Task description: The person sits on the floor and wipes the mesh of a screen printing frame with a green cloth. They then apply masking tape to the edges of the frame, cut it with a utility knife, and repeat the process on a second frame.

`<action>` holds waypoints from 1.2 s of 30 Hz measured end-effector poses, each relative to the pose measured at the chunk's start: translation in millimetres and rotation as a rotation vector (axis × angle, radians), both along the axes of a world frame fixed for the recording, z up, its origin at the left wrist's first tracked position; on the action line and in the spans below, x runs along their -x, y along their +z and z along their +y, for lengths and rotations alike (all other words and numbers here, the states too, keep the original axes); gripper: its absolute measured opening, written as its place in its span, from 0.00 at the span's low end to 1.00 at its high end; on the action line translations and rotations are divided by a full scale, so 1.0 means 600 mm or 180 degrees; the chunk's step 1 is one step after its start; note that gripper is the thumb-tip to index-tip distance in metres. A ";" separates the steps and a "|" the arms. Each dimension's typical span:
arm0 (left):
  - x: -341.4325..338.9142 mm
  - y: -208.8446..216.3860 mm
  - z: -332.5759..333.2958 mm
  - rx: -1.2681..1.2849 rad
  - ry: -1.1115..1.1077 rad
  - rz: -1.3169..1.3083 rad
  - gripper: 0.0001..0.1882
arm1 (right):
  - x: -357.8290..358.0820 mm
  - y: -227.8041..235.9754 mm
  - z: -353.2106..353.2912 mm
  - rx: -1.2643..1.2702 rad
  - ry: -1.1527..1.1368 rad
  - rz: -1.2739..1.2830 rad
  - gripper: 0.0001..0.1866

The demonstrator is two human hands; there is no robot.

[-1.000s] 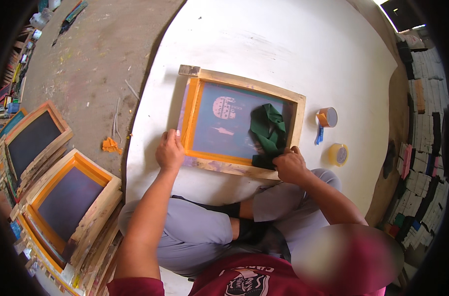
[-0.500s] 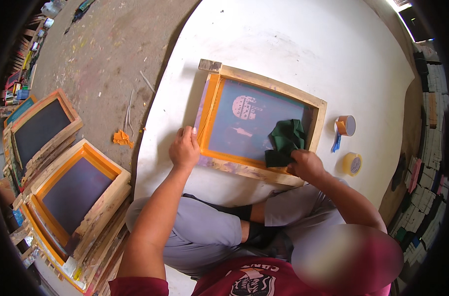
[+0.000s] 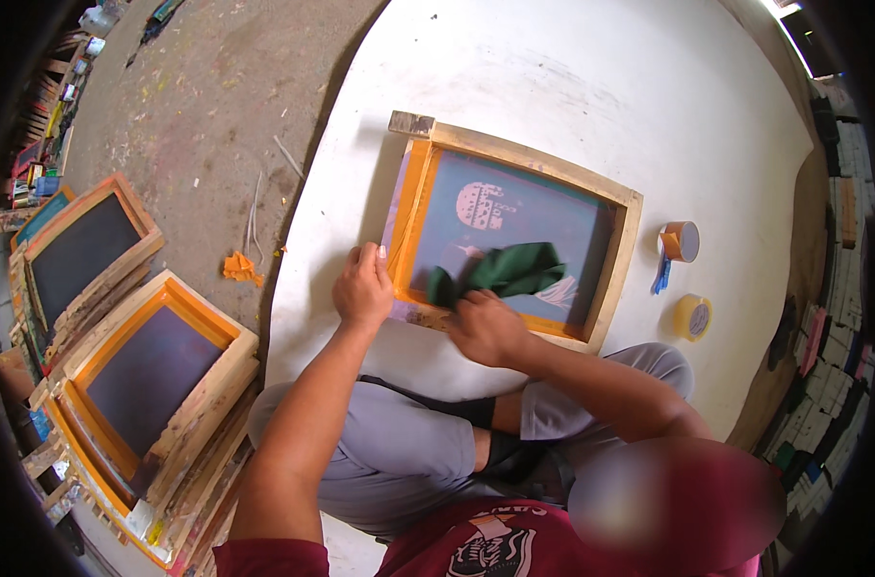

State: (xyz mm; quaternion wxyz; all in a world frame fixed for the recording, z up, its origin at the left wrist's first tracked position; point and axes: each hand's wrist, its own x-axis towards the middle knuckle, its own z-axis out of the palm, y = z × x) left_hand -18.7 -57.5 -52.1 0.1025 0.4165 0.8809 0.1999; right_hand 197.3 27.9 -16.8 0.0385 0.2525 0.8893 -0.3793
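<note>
1. The screen (image 3: 543, 216), a wooden frame with mesh, lies on the white sheet (image 3: 726, 115), beyond the crossed legs (image 3: 399, 423). The green cloth (image 3: 521, 271) is bunched over the screen's near half.
2. Handling, as a judgement: the screen should be fairly light, its wooden rim stiff, its mesh thin and easily harmed. Hold it by the rim. The cloth looks soft and limp, best gathered in a fist.
3. The left hand (image 3: 364, 288) is closed on the screen's near-left corner, its forearm reaching up from the near side.
4. The right hand (image 3: 485, 327) is curled around the cloth's near edge, above the screen's near rim, its forearm slanting in from the near right. Its fingertips are hidden, so I cannot tell whether they touch the mesh.
5. Right of the screen, apart from it, sit the brown tape (image 3: 682, 240) and clear tape (image 3: 692, 317).
</note>
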 end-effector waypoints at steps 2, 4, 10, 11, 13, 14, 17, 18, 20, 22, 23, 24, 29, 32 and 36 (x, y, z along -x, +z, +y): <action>0.005 -0.005 -0.002 0.0054 0.0006 0.0008 0.14 | 0.071 0.012 -0.014 0.0133 0.0163 -0.0120 0.16; 0.007 -0.013 -0.002 0.0139 0.0001 0.0022 0.14 | 0.119 -0.006 -0.033 0.0358 -0.0099 0.0321 0.17; 0.006 -0.005 -0.007 0.0138 -0.0007 -0.0062 0.14 | 0.050 0.016 0.027 0.0806 -0.0012 -0.0449 0.20; 0.007 -0.006 -0.008 0.0140 -0.0010 -0.0073 0.14 | 0.032 0.031 0.037 0.0844 -0.0049 -0.0652 0.21; 0.004 -0.008 -0.006 0.0131 -0.0013 -0.0096 0.13 | 0.004 0.054 0.052 0.0905 -0.0122 -0.1057 0.22; 0.006 -0.008 -0.007 0.0147 0.0043 -0.0085 0.14 | 0.011 0.046 0.042 0.0736 -0.0046 -0.0829 0.23; 0.003 -0.017 -0.002 0.0182 0.0033 -0.0076 0.14 | 0.045 0.020 -0.007 0.0318 -0.0091 -0.0243 0.26; 0.005 -0.020 -0.005 0.0068 -0.0029 0.0005 0.15 | 0.059 0.018 -0.019 0.0248 -0.0164 -0.0060 0.28; 0.005 -0.014 -0.003 0.0371 0.0030 -0.0028 0.15 | 0.040 0.019 -0.027 0.0154 -0.0291 -0.0060 0.32; 0.009 -0.016 -0.007 0.0267 -0.0049 -0.0033 0.16 | 0.008 0.032 -0.020 0.0122 -0.0207 -0.0282 0.34; 0.010 -0.017 -0.006 0.0212 -0.0078 -0.0029 0.16 | -0.026 0.031 -0.011 -0.0033 -0.0227 -0.0365 0.37; 0.010 -0.017 -0.006 0.0172 -0.0078 -0.0022 0.16 | -0.063 0.035 0.004 0.0063 -0.0224 -0.0497 0.38; 0.009 -0.013 -0.009 0.0013 -0.0119 -0.0034 0.16 | -0.210 0.058 0.061 -0.0252 0.0164 -0.1136 0.26; 0.004 -0.013 -0.004 0.0154 -0.0035 0.0004 0.16 | -0.179 0.041 0.044 -0.0088 0.0098 -0.0979 0.30; 0.009 -0.016 -0.004 0.0128 -0.0130 0.0121 0.16 | -0.147 0.040 -0.006 -0.0383 -0.0883 -0.0379 0.35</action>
